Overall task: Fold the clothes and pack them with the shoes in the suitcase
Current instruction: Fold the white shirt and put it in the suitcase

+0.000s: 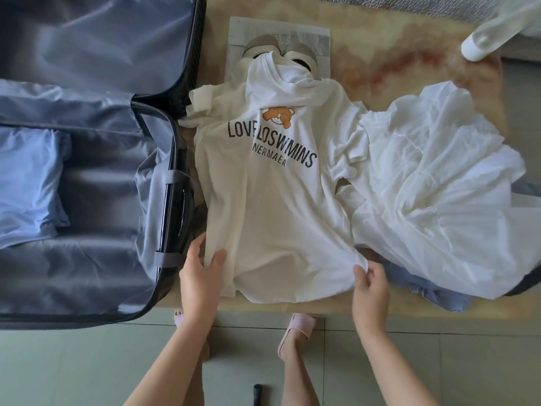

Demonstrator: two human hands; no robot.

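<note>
Looking down on a white tee (272,200) spread face-up on the desk (409,48), dead centre of the frame, bear print and black lettering across the chest. Collar end draped over a pair of shoes (263,46) at upper centre, those parked on a pale sheet of paper (319,36) and half hidden by the fabric. Got the left hand (199,273) pinching the tee's lower-left hem corner, thumb on top, fingers tucked behind the cloth. Same deal with the right hand (370,285) at the lower-right corner, hem bunched between thumb and fingers. Filling the whole left side of the frame: open suitcase (102,259), grey lining showing, edge right up against the tee's sleeve, with one folded blue piece (29,186) already lying inside at far left. Right of the tee and overlapping its other sleeve: a crumpled white garment (439,186), heaped loose, can't tell what kind. Poking out from under that at lower right, just beside the right hand, some blue cloth (433,291). Upper right corner: a rounded white thing (483,39), too blurred to name. Along the bottom, tiled floor (73,361) and pink slippers (295,332).
</note>
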